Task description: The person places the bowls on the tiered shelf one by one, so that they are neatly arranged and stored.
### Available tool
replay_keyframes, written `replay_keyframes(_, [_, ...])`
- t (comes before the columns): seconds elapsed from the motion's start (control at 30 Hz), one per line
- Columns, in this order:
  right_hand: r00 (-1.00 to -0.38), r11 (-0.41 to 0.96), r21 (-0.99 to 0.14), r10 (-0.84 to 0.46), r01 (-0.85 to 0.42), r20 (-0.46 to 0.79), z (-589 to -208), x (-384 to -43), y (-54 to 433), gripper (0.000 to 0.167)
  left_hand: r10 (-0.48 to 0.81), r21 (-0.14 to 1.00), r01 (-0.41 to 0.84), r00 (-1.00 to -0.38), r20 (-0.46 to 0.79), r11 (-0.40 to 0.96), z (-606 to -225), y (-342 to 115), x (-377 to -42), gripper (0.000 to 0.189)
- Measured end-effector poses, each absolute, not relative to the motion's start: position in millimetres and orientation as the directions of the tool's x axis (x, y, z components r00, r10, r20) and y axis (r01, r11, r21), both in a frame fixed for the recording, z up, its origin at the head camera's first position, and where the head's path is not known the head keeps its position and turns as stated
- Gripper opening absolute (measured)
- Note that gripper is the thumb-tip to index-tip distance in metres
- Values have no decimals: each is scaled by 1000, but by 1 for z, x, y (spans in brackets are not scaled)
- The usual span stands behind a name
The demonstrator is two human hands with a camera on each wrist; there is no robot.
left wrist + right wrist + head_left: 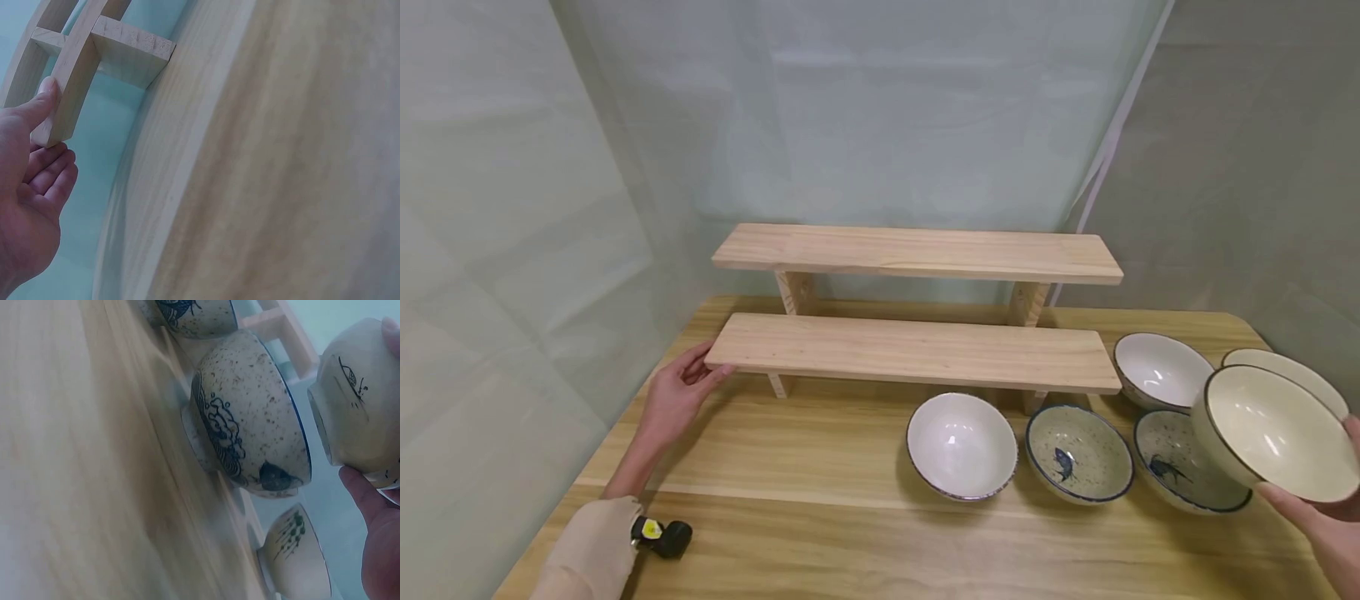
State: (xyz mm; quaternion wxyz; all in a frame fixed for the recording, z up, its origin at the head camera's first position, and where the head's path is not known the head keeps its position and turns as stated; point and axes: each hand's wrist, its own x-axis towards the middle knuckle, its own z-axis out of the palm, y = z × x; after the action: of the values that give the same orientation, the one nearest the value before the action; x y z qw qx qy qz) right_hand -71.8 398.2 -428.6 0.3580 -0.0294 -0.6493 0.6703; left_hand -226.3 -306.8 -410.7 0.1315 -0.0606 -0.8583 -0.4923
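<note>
At the left of the head view, my left hand grips the end of the lower board of a two-tier wooden shelf. Its thumb lies on the board in the left wrist view, with the other fingers curled around the end. My right hand, partly cut off by the frame's right edge, holds a cream bowl with a dark rim. The bowl is raised and tilted, overlapping a speckled bowl with a blue fish motif in the head view. Dark painted marks show on its outside in the right wrist view.
A white bowl and another speckled fish bowl stand in front of the shelf. Behind them at the right are a second white bowl and another cream bowl. Pale curtains hang behind the wooden table.
</note>
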Motion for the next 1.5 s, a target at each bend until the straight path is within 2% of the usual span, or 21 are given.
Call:
replay_keyframes(0.1, [-759, 167, -916, 516, -366, 397, -418, -72, 388, 98, -26, 829, 234, -958, 286, 508, -410, -308, -226, 68])
replay_keyframes(0.27, [-758, 166, -901, 493, -400, 427, -407, -75, 376, 95, -26, 830, 221, -962, 272, 512, -411, -308, -226, 69])
replay_keyframes(0.47, [-735, 150, -906, 539, -397, 411, -400, -81, 369, 96, -25, 834, 222, -962, 271, 505, -410, -307, -226, 69])
replay_keyframes(0.77, [-758, 222, -897, 480, -383, 442, -395, -83, 364, 103, -29, 836, 219, -963, 269, 503, -410, -307, -226, 69])
replay_keyframes(0.87, [-763, 385, -871, 447, -306, 466, -392, -83, 362, 106, -27, 833, 221, -962, 272, 507, -410, -307, -226, 69])
replay_keyframes(0.93, [-770, 409, -862, 430, -300, 472, -391, -83, 361, 107, -25, 832, 223, -962, 273, 508, -410, -307, -226, 69])
replay_keyframes(1.0, [-777, 372, -865, 409, -337, 478, -391, -84, 361, 107, -25, 831, 225, -961, 275, 508, -411, -307, -226, 68])
replay_keyframes(1.1, [-790, 188, -880, 387, -437, 475, -390, -86, 359, 106, -27, 831, 224, -961, 276, 509, -411, -308, -226, 68])
replay_keyframes(1.17, [-796, 114, -876, 376, -468, 474, -390, -88, 358, 106, -29, 831, 223, -961, 276, 510, -411, -308, -226, 68])
replay_keyframes(1.5, [-778, 31, -843, 370, -537, 508, -384, -95, 346, 107, -28, 834, 228, -960, 280, 503, -411, -307, -226, 68])
